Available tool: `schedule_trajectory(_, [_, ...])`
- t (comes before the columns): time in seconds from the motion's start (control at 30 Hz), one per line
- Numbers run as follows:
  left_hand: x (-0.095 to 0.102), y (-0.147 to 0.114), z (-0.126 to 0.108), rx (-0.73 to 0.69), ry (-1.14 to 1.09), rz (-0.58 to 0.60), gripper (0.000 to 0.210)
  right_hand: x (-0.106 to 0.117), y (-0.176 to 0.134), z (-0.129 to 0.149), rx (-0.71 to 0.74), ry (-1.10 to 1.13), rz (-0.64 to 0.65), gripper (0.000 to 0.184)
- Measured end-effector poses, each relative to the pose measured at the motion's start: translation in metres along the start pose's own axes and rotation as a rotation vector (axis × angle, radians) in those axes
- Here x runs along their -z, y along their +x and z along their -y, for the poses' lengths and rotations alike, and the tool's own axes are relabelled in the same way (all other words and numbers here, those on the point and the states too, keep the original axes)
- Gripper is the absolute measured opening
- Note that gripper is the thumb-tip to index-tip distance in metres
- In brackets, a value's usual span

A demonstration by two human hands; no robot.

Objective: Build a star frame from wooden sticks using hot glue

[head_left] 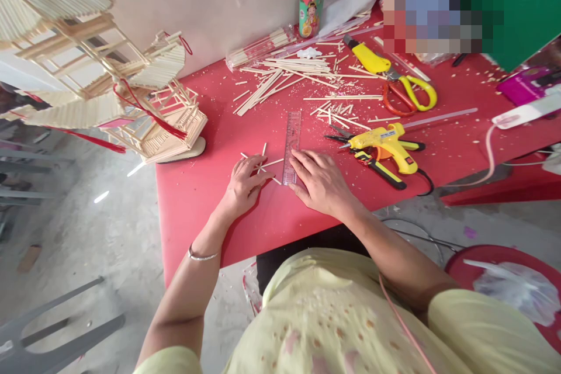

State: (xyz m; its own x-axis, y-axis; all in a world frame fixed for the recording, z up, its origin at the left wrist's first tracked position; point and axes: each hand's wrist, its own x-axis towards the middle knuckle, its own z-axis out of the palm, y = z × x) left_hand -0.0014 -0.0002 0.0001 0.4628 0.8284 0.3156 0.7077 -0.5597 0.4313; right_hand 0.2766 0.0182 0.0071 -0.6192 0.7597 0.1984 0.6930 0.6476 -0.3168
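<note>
My left hand is over a star of crossed thin wooden sticks lying on the red table. Its fingers and thumb are closed on the star's left side and hide part of it. A clear plastic ruler lies upright in the view, just right of the star, and one stick end reaches its left edge. My right hand holds the ruler's near part, its fingertips pressed on the right side and its thumb near the bottom end.
A yellow glue gun lies over pliers at right. Behind are scissors, a yellow-handled cutter, loose sticks and a pen cup. A stick-built pavilion model stands left. A red tub is low right.
</note>
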Motion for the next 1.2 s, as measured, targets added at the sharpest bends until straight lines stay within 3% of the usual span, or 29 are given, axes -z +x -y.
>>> schedule_trajectory(1.2, [0.0001, 0.0004, -0.0004, -0.032, 0.013, -0.016, 0.032, 0.0003, 0.0005, 0.0005, -0.007, 0.001, 0.004, 0.061])
